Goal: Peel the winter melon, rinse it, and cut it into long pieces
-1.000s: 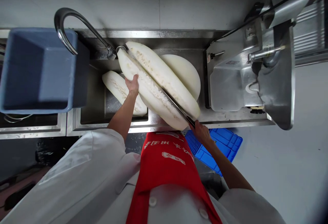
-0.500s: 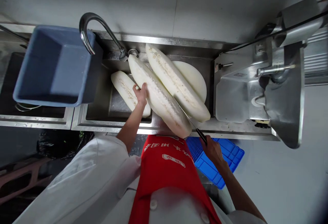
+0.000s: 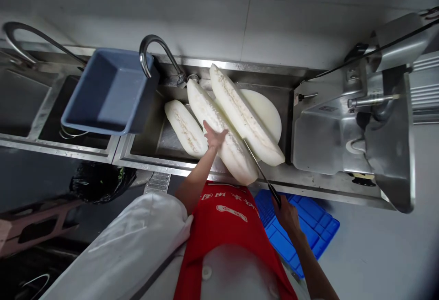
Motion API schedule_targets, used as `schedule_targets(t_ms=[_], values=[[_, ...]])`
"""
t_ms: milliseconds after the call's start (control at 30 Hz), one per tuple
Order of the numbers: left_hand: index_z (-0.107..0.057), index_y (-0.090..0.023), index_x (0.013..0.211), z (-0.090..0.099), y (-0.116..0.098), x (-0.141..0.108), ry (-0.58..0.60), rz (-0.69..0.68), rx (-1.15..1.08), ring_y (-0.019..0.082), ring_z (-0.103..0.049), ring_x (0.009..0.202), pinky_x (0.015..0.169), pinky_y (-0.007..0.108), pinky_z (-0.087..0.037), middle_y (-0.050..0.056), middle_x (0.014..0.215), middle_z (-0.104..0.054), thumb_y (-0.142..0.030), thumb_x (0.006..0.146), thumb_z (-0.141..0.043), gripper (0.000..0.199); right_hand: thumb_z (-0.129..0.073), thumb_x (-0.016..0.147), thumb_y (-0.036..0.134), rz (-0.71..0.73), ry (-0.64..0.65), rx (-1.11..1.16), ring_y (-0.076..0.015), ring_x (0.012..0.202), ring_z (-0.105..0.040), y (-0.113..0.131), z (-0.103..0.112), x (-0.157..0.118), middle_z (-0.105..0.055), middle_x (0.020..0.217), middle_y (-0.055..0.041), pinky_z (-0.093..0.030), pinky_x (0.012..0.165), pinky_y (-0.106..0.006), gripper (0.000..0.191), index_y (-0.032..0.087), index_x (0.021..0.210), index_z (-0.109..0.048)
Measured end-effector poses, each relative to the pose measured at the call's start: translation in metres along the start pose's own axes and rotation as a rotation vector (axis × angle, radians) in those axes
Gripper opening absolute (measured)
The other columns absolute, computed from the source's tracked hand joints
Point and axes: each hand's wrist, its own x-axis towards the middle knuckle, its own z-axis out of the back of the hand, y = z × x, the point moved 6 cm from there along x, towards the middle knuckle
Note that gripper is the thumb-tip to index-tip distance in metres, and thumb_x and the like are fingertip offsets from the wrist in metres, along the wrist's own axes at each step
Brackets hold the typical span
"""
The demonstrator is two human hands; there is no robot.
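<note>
My left hand [image 3: 215, 139] rests with fingers spread on the cut face of a peeled winter melon half [image 3: 236, 156], which lies slanted at the sink's front edge. In my right hand [image 3: 286, 215] is the black handle of a long knife [image 3: 255, 163]. Its blade runs beside that half's right side; whether it touches the flesh I cannot tell. A second melon half [image 3: 245, 112] lies to the right, cut face up. To the left, a shorter half [image 3: 187, 128] sits in the sink. Partly hidden behind the right half is a smooth, pale rounded thing [image 3: 265, 112].
A steel sink [image 3: 164, 160] with a curved faucet [image 3: 161, 41] is before me. On the left stands a blue-grey tub [image 3: 106, 92]. A metal slicing machine [image 3: 346, 126] is on the right. Blue plastic crate [image 3: 308, 227] and black-bagged bin [image 3: 103, 181] are below the counter.
The view has shifted left. My left hand has moved from the left side of the middle melon half onto its cut face, spreading its fingers. The right hand still holds the knife.
</note>
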Motion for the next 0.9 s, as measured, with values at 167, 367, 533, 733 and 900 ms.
schedule_targets(t_ms=[167,367,533,733,900], values=[[-0.030,-0.020,0.169,0.023,0.017,-0.029,0.049,0.220,-0.287,0.031,-0.072,0.127,0.096,0.040,-0.063,0.022,0.146,-0.068,-0.038,0.088,-0.087,0.100,-0.046,0.109,0.044,-0.005,0.015,0.023,-0.0277,0.064,-0.075,-0.002,-0.004,0.002,-0.074,0.072,-0.0103,-0.028,0.056,-0.027,0.028,0.020,0.099,-0.057],[-0.069,-0.023,0.096,0.006,0.057,-0.090,0.115,0.269,-0.270,0.035,-0.079,0.102,0.078,0.046,-0.066,0.023,0.115,-0.080,-0.030,0.079,-0.091,0.029,-0.050,0.110,0.041,-0.010,0.044,0.067,-0.0287,0.068,-0.078,-0.009,-0.012,0.007,-0.076,0.075,-0.0100,-0.029,0.057,-0.027,0.022,0.021,0.102,-0.056],[-0.058,-0.029,0.095,-0.002,0.061,-0.091,-0.020,0.188,-0.270,0.034,-0.076,0.119,0.102,0.045,-0.061,0.022,0.125,-0.076,-0.022,0.072,-0.094,0.043,-0.049,0.111,0.041,0.006,0.046,0.104,-0.0266,0.068,-0.076,-0.008,-0.014,0.008,-0.075,0.074,-0.0081,-0.029,0.058,-0.026,0.023,0.022,0.100,-0.054],[-0.062,-0.026,0.097,0.016,0.058,-0.092,-0.014,0.175,-0.310,0.029,-0.079,0.100,0.090,0.041,-0.064,0.013,0.106,-0.080,-0.023,0.073,-0.089,0.036,-0.046,0.110,0.044,-0.009,0.015,0.105,-0.0286,0.069,-0.077,-0.005,-0.010,0.005,-0.075,0.073,-0.0089,-0.033,0.057,-0.027,0.025,0.024,0.098,-0.053],[-0.072,-0.022,0.087,0.085,0.056,-0.086,0.069,0.234,-0.343,0.025,-0.079,0.081,0.077,0.035,-0.065,0.006,0.085,-0.079,-0.033,0.063,-0.090,0.033,-0.044,0.108,0.049,-0.037,0.098,0.183,-0.0335,0.076,-0.081,-0.010,-0.015,0.003,-0.079,0.078,-0.0115,-0.041,0.058,-0.030,0.029,0.024,0.105,-0.058]])
